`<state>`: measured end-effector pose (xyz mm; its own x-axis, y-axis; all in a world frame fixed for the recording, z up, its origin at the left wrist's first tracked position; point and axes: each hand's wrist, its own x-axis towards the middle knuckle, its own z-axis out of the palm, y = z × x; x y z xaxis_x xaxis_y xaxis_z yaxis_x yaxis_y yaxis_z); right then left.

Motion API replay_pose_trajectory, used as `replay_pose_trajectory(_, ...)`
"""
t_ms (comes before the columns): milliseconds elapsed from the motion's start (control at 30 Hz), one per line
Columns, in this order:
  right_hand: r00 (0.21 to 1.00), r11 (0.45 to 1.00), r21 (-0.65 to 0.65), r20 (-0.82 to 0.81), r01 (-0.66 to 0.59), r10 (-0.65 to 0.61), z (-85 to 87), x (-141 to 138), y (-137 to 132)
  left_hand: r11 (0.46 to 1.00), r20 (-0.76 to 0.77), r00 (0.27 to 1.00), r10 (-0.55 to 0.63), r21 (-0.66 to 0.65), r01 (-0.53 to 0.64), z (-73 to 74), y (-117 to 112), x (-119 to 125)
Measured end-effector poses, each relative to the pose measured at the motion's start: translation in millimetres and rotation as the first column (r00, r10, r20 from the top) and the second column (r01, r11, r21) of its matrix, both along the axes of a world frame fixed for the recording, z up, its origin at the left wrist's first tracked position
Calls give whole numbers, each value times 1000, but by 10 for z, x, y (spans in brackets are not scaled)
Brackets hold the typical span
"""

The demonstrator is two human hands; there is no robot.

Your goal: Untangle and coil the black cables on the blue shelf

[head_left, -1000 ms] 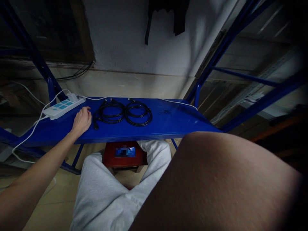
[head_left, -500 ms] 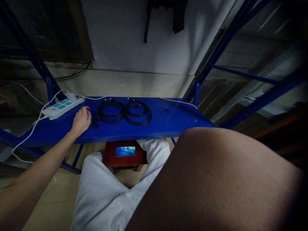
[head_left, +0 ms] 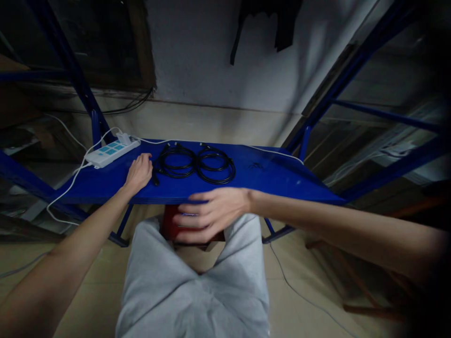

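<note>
My left hand [head_left: 140, 171] rests on the blue shelf [head_left: 278, 180], its fingers loosely bent, with nothing visible in them. Just right of it lie two black cables wound into round coils: the left coil [head_left: 193, 170] and the right coil [head_left: 233, 172] touch side by side. My right hand [head_left: 214, 211], slightly blurred, hovers at the shelf's front edge with its fingers spread, holding nothing. Beneath it, a dark red stool [head_left: 169, 220] shows between my knees, and the hand covers most of the phone lying there.
A white power strip [head_left: 112, 152] with blue sockets sits on the shelf's left end, with a plug in it. Its white cord [head_left: 65, 188] hangs over the left side. Small dark ties [head_left: 255, 165] lie right of the coils. Blue metal posts [head_left: 306, 141] frame both sides.
My right arm has swung down from close to the camera, bringing the open right hand over the shelf edge and stool. The view has shifted left; my left hand stays beside the cables.
</note>
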<state>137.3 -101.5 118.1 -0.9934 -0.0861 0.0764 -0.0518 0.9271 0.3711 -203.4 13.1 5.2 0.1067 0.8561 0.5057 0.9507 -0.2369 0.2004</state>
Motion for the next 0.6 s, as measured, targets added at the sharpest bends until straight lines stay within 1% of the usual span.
replay_pose_trajectory(33, 999, 999, -12, 17, 48, -48, 42, 171, 148, 1000, -7, 1000, -1, 4, 1, 0, 0, 4)
replay_pose_trajectory(67, 988, 988, -27, 20, 151, -151, 80, 381, 307, 1000, -14, 1000, -2, 6, 2, 1, -3, 9)
replay_pose_trajectory(100, 953, 952, -45, 6, 302, -302, 111, 616, 464, 1000, -20, 1000, 0, 6, 0, 5, -6, 14)
replay_pose_trajectory(133, 870, 870, -71, -33, 488, -491, 130, 859, 606, 1000, -24, 1000, 6, 4, -5, 11, -9, 20)
replay_pose_trajectory(167, 757, 759, -104, -67, 643, -650, 135, 1096, 721, 1000, -28, 1000, 14, 0, -14, 17, -13, 25)
replay_pose_trajectory(200, 620, 628, -142, -98, 765, -778, 124, 1316, 802, 1000, -30, 999, 23, -5, -23, 23, -15, 30)
replay_pose_trajectory(233, 471, 488, -181, -132, 854, -872, 94, 1513, 850, 999, -33, 999, 30, -11, -31, 29, -16, 34)
replay_pose_trajectory(267, 323, 357, -226, -174, 906, -930, 46, 1683, 869, 999, -35, 999, 37, -18, -38, 33, -16, 38)
replay_pose_trajectory(300, 186, 248, -281, -231, 927, -955, -20, 1830, 867, 999, -37, 998, 44, -27, -45, 37, -14, 40)
replay_pose_trajectory(367, -81, 79, -426, -344, 901, -935, -194, 2070, 837, 997, -39, 997, 64, -44, -65, 41, -9, 43)
replay_pose_trajectory(400, -217, -13, -509, -343, 861, -914, -296, 2174, 826, 996, -39, 996, 77, -51, -79, 42, -7, 43)
replay_pose_trajectory(433, -315, -96, -572, -296, 815, -902, -402, 2271, 824, 994, -40, 995, 90, -57, -92, 41, -5, 43)
replay_pose_trajectory(467, -370, -156, -614, -238, 774, -898, -508, 2362, 832, 993, -41, 994, 100, -61, -102, 40, -4, 40)
replay_pose_trajectory(500, -407, -215, -642, -166, 736, -898, -613, 2448, 847, 992, -43, 994, 104, -65, -107, 37, -2, 37)
replay_pose_trajectory(533, -426, -264, -654, -98, 709, -899, -714, 2527, 866, 992, -43, 993, 106, -71, -109, 33, 1, 31)
replay_pose_trajectory(567, -423, -296, -640, -49, 709, -905, -809, 2597, 884, 991, -41, 994, 105, -79, -108, 28, 5, 23)
replay_pose_trajectory(600, -404, -311, -607, -18, 731, -914, -895, 2654, 900, 990, -35, 994, 107, -88, -109, 21, 11, 14)
